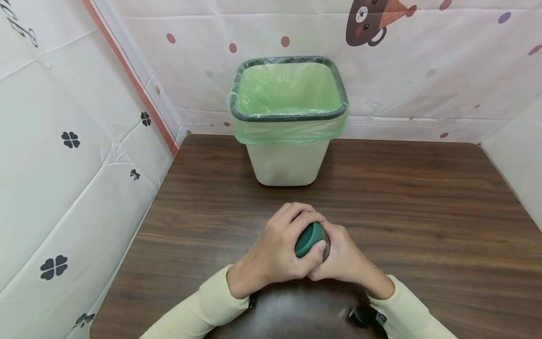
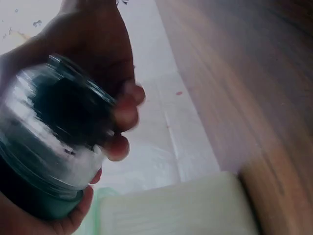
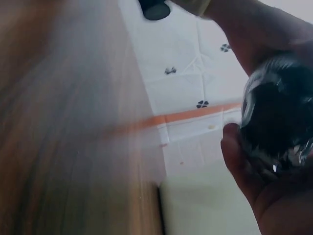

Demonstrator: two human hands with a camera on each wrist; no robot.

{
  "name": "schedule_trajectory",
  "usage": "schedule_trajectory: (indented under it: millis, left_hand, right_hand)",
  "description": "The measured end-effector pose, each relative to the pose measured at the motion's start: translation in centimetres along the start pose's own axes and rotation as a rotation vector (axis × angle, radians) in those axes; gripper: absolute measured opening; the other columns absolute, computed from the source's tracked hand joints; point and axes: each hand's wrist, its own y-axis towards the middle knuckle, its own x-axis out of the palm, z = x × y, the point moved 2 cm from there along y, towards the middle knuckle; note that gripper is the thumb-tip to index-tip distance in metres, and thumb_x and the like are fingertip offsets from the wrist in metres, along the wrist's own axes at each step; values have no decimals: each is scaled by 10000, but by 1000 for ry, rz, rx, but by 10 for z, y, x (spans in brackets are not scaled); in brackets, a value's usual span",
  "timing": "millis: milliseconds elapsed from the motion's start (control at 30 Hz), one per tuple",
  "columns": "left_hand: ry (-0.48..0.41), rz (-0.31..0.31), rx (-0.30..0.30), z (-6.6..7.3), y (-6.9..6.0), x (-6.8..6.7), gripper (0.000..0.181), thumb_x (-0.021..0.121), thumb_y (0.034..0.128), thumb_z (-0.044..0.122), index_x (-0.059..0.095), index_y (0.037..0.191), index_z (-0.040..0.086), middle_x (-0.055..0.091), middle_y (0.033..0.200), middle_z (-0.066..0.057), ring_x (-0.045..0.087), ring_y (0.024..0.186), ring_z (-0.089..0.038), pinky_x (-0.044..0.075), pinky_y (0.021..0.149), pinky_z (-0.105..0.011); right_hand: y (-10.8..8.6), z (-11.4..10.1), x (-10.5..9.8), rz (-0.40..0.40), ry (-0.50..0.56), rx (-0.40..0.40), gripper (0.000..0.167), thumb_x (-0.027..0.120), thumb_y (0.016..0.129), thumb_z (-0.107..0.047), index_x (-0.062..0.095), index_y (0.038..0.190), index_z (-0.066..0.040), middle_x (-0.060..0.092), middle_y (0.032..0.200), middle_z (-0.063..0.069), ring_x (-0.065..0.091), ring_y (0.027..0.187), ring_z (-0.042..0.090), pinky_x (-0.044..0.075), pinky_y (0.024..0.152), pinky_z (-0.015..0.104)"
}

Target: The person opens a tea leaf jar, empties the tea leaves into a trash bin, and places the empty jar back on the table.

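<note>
Both hands hold a glass jar [image 2: 58, 127] with a green lid [image 1: 309, 239] and something dark inside; its contents are too dim to tell. My left hand [image 1: 279, 247] is curled around the lid end, its thumb along the near side. On the other side my right hand [image 1: 345, 256] grips the glass body, which the fingers mostly hide in the head view. The jar is held tilted above the near part of the table. In the right wrist view the jar [image 3: 276, 112] is dark and blurred.
A pale green bin [image 1: 288, 162] lined with a green plastic bag [image 1: 288, 134] stands at the far side of the wooden table [image 1: 402, 202]. Patterned white sheets [image 1: 423, 94] hang behind and to the left. A dark rounded surface [image 1: 296, 310] lies below the hands.
</note>
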Motion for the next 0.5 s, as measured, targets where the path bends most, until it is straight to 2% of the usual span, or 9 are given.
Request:
schedule_trajectory:
  millis: [133, 500]
  left_hand:
    - [24, 3, -41, -3, -1, 3, 306, 589, 887, 297, 680, 1065, 65, 631, 1072, -43, 594, 930, -176, 510, 843, -265]
    - [14, 6, -40, -4, -2, 3, 327, 602, 883, 309, 680, 1090, 67, 631, 1090, -41, 595, 955, -174, 505, 867, -273]
  right_hand:
    - [0, 1, 1, 40, -48, 13, 612, 822, 607, -34, 588, 1170, -96, 645, 922, -13, 620, 716, 112, 551, 590, 298]
    - [0, 2, 2, 52, -58, -23, 595, 822, 596, -47, 589, 1141, -96, 648, 929, 0, 625, 721, 114, 552, 584, 299]
